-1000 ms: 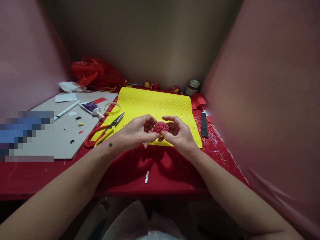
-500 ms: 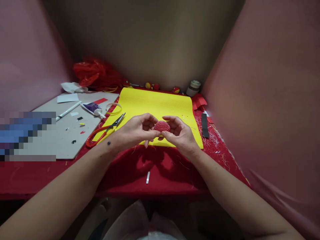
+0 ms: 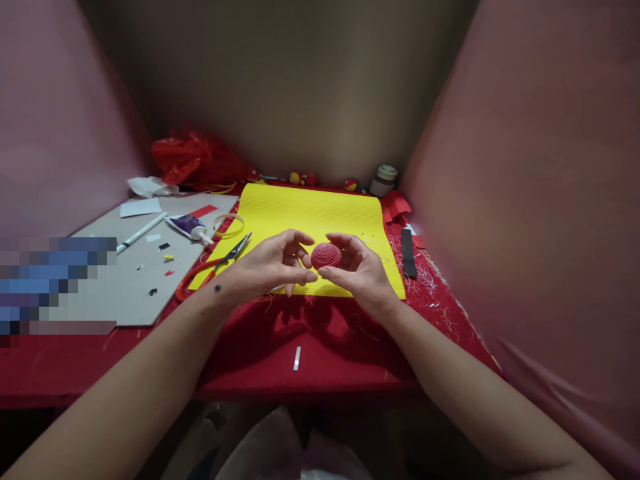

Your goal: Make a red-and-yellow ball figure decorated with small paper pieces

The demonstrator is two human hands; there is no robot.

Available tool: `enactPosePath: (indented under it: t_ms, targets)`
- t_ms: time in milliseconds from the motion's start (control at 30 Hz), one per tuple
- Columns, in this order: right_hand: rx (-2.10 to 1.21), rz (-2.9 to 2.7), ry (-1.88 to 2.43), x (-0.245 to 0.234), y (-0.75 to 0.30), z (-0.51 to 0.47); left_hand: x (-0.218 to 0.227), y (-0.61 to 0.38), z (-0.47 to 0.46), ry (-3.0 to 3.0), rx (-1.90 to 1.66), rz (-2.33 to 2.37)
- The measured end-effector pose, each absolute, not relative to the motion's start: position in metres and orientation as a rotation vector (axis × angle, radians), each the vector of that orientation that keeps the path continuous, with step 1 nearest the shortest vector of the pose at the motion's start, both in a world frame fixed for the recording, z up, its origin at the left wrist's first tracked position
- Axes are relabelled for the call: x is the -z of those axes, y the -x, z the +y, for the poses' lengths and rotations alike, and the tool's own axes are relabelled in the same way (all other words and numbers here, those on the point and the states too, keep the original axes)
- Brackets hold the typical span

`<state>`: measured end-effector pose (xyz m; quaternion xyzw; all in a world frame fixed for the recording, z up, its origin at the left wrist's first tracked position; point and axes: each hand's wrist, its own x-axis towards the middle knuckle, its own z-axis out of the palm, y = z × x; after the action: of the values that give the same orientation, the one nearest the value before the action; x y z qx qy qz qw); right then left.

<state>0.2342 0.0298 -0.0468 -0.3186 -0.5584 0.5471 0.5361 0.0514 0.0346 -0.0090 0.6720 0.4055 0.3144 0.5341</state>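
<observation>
Red ridged dome (image 3: 327,255), apparently coiled paper strip: one, held above the near part of the yellow corrugated sheet (image 3: 310,207). Right hand (image 3: 364,272): grasping the dome between thumb and curled fingers. Left hand (image 3: 273,261): thumb and fingers parted, just beside the dome; contact cannot be told. Handling: light, even pressure around the rim is advisable; squeezing the crown could dent or loosen the coils. Alongside: red-handled metal scissors (image 3: 239,247), near the left wrist.

Red cloth (image 3: 250,373) beneath yellow sheet (image 3: 315,210) and grey board (image 3: 131,287)
</observation>
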Motion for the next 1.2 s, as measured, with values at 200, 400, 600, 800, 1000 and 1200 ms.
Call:
enactPosePath:
  t_ms: [200,400,600,800,1000,1200]
  targets:
    - [-1.527,-1.099,0.749,0.047,-0.24,0.038,0.011,-0.052,0.036,-1.551,-0.776,0.99]
    - [-1.804,-0.984,0.671,0.05,-0.246,0.045,0.014,-0.05,0.036,-1.485,-0.886,1.015]
    - [-1.868,-0.881,0.659,0.054,-0.246,0.049,0.017,-0.052,0.036,-1.45,-0.93,1.008]
    - [-1.861,-0.888,0.623,0.056,-0.247,0.05,0.014,-0.055,0.033,-1.464,-0.918,1.023]
    - [-1.857,-0.871,0.564,0.054,-0.246,0.048,0.015,-0.055,0.033,-1.479,-0.92,1.016]
    - [-1.84,-0.85,0.559,0.05,-0.245,0.044,0.015,-0.058,0.034,-1.469,-0.939,1.087]
